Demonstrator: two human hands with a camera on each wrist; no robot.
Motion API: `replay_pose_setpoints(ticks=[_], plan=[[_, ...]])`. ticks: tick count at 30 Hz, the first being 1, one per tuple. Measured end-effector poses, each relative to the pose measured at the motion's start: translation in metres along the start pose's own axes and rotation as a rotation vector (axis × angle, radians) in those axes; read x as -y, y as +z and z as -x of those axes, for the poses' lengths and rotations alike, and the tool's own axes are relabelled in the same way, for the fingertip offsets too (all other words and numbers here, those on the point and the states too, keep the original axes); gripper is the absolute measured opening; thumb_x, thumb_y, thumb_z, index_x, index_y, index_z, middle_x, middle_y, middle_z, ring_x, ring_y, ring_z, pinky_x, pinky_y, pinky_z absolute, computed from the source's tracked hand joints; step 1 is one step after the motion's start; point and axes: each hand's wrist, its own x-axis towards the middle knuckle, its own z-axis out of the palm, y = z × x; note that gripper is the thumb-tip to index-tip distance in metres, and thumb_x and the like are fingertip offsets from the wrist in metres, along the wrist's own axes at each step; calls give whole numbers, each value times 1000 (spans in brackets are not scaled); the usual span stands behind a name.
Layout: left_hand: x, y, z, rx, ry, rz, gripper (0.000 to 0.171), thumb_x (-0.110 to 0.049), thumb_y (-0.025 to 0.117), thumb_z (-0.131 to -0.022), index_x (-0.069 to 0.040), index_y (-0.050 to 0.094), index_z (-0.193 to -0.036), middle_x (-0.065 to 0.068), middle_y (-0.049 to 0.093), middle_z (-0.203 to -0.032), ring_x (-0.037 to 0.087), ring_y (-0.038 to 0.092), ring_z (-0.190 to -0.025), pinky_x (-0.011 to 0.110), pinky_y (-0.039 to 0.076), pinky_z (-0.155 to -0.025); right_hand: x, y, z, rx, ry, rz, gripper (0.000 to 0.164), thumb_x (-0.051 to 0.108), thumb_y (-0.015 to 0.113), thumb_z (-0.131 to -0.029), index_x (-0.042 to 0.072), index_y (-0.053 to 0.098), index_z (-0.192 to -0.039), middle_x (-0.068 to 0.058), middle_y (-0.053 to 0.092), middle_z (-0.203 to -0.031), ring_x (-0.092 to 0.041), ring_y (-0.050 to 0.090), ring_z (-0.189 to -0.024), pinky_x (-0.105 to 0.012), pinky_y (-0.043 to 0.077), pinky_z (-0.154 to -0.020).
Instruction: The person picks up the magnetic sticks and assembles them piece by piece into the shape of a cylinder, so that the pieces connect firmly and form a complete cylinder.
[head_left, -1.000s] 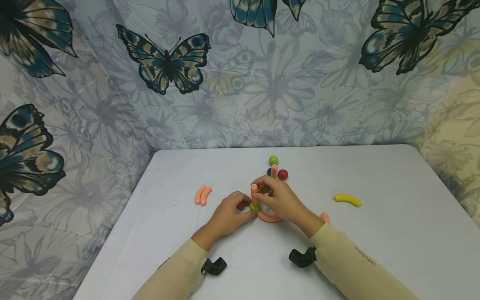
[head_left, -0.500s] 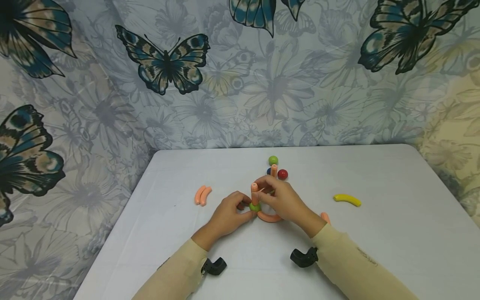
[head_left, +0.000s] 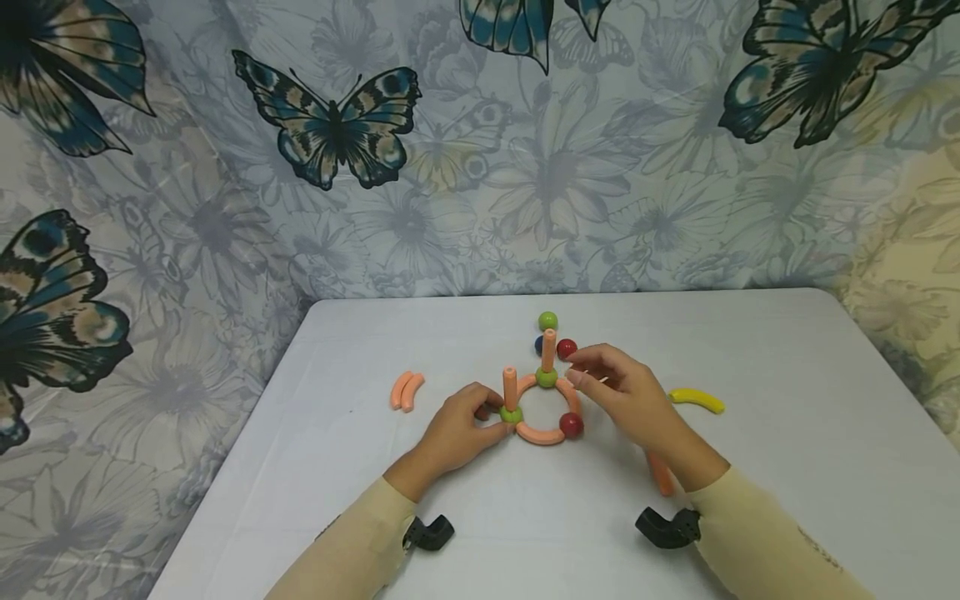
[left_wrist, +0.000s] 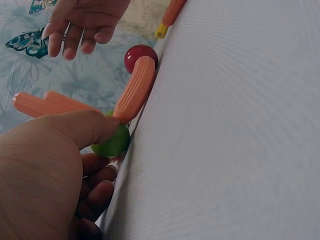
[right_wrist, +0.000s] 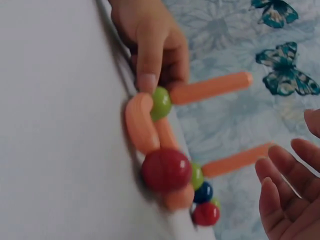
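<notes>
A ring of curved orange pieces (head_left: 540, 436) lies on the table, joined by balls. My left hand (head_left: 461, 425) pinches the left green ball (head_left: 512, 414) between thumb and fingers; the thumb also reaches the end of the front curved piece in the left wrist view. An orange stick (head_left: 511, 387) stands upright on that ball. A second upright stick (head_left: 549, 350) rises from the back green ball (head_left: 547, 378). A red ball (head_left: 572, 425) sits at the ring's front right. Just right of the ring is my right hand (head_left: 626, 396), fingers loosely bent, holding nothing.
Behind the ring are a loose green ball (head_left: 548, 321), a blue ball (head_left: 539, 343) and a red ball (head_left: 567, 348). Two short orange pieces (head_left: 407, 391) lie left. A yellow curved piece (head_left: 697, 400) lies right, and orange material (head_left: 662, 477) shows partly under my right forearm.
My right hand has let go of the left upright stick and moved right, uncovering the ring and its red ball. The left hand keeps its place on the green ball.
</notes>
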Motion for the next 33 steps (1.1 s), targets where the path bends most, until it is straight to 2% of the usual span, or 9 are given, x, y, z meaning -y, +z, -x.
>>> replay_pose_setpoints(ticks=[4,10,17,20,24,33], plan=[[0,0,-1,-4,1,-1,27,-27,87,-97,-15,74,-118,-9,68,-110,10,64,-97,32,55,-88,-14,-18,17,-34,50,17,26,17,69,-110,6,69,-133,-5,73,-119,-20,70,-101,-25,55,-84],[-2,-2,0,-9,2,3,27,-28,87,-97,-16,75,-118,-7,67,-109,11,63,-97,33,55,-88,-39,-36,43,-66,67,37,26,15,70,-109,1,69,-131,-7,73,-116,-15,69,-98,-20,53,-83],[-2,-1,0,-4,-1,20,26,-28,86,-98,-17,74,-119,-9,66,-109,10,62,-98,33,54,-88,-62,-50,63,-70,15,62,24,6,72,-106,2,70,-129,-7,73,-112,-13,67,-95,-20,52,-80],[-2,0,0,1,-9,23,26,-28,86,-98,-17,75,-119,-9,66,-109,10,62,-97,33,54,-88,-70,-54,67,-42,-2,65,28,1,75,-102,0,69,-129,-9,72,-113,-13,66,-94,-21,53,-78],[-2,1,0,-1,-5,22,26,-28,86,-98,-17,75,-119,-9,66,-109,10,62,-97,33,54,-87,-76,-57,70,7,20,87,37,3,81,-98,1,68,-133,-9,71,-118,-13,66,-95,-22,52,-77],[-1,0,-1,-12,4,1,26,-28,86,-98,-17,75,-118,-9,66,-108,10,62,-96,33,54,-87,-76,-60,69,126,68,187,59,20,93,-91,5,66,-141,-6,67,-126,-15,61,-103,-26,50,-80]])
